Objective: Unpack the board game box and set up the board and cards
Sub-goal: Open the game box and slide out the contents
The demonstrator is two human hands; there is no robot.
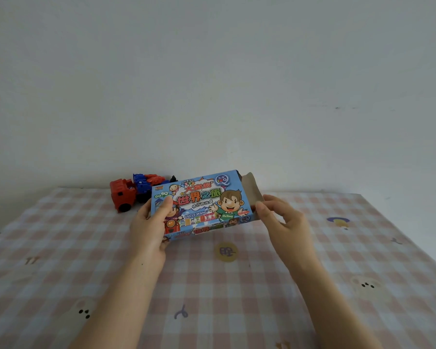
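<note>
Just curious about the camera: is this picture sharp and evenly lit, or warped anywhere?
Head view: soft, even light, no glare, only a faint shadow under the box. The box print reads sharp; the toy truck behind looks softer. The wide lens splays the table sides.

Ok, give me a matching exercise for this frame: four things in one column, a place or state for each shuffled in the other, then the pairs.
Things
1. box
2. flap
3. truck
4. right hand

Places or states
a. by the wall, behind the box
b. gripped at its left end by the left hand
c. folded open, brown inside
d. pinching the flap's lower edge

Pairs: 1-b, 2-c, 3-a, 4-d
</note>
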